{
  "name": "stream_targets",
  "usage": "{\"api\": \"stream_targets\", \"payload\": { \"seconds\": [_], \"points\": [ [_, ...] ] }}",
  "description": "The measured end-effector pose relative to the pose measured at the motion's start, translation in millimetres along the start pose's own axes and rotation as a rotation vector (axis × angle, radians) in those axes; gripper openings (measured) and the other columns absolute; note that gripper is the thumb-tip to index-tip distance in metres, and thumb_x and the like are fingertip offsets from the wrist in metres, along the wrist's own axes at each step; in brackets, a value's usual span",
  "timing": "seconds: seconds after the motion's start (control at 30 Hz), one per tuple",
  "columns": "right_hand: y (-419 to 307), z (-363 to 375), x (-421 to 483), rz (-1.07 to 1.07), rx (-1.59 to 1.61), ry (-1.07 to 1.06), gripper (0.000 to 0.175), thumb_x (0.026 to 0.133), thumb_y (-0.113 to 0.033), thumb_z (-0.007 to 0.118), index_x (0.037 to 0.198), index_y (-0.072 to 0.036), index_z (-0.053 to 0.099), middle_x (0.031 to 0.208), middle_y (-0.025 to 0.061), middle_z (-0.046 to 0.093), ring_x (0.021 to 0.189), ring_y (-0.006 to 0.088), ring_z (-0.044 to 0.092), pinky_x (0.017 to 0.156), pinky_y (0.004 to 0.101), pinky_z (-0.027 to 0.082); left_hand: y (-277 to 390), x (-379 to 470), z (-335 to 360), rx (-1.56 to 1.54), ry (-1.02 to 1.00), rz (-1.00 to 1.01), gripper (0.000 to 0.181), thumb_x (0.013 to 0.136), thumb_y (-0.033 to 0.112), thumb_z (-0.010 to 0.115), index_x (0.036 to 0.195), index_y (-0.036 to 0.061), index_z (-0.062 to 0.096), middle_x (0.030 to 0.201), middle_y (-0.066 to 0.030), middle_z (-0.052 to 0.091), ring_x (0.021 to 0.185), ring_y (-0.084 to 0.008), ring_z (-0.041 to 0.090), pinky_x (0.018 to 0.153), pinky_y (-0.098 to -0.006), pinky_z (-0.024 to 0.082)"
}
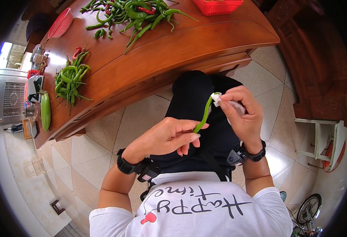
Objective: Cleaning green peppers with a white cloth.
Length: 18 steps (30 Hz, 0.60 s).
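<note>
Between the thumb and fingers of my left hand (170,136) is the lower end of a long green chili pepper (205,114), held upright above my lap. My right hand (243,111) pinches a crumpled white tissue (216,98) against the pepper's upper end, which the tissue partly covers. More of the tissue shows behind my right fingers. On the wooden table in front of me, a small pile of green chili peppers (70,78) lies to the left. A larger heap of green peppers (135,14), with a few red ones among them, spreads farther back.
A red plastic basket (218,7) stands at the back of the wooden table (149,59). A pink colander (61,23) leans at the far left. A green ridged gourd (45,111) lies near the table's left end. Carved wooden furniture (315,59) stands to the right.
</note>
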State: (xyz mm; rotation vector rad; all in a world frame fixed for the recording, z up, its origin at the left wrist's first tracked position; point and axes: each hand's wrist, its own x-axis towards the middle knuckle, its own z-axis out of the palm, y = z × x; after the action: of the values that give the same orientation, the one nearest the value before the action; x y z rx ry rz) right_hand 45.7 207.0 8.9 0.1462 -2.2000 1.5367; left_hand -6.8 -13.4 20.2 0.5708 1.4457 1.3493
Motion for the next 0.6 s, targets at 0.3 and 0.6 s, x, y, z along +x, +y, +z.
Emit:
{"api": "stream_targets", "payload": {
  "seconds": [0.3, 0.6],
  "points": [
    [-0.5, 0.8, -2.6, -0.036, 0.013, -0.17, 0.013, 0.077, 0.0, 0.072, 0.088, -0.001, 0.065, 0.084, 0.009, 0.064, 0.073, 0.0184, 0.062, 0.063, 0.0261, 0.048, 5.8, 1.7, 2.2, 0.066, -0.01, 0.028, 0.041, 0.099, 0.008, 0.044, 0.139, 0.0035, 0.038, 0.09, -0.0089, 0.066, 0.06, -0.0101, 0.061, 0.056, -0.0227, 0.051],
    [-1.4, 0.8, 0.4, -0.068, -0.019, -0.084, 0.012, 0.077, 0.001, 0.072, 0.087, -0.001, 0.066, 0.083, 0.0085, 0.063, 0.071, 0.0174, 0.061, 0.061, 0.0245, 0.047, 0.8, 0.6, 1.9, 0.048, -0.068, 0.022, 0.045, 0.097, 0.004, 0.042, 0.141, 0.0045, 0.036, 0.093, -0.0094, 0.066, 0.062, -0.0118, 0.061, 0.057, -0.0238, 0.051]
  ]
}}
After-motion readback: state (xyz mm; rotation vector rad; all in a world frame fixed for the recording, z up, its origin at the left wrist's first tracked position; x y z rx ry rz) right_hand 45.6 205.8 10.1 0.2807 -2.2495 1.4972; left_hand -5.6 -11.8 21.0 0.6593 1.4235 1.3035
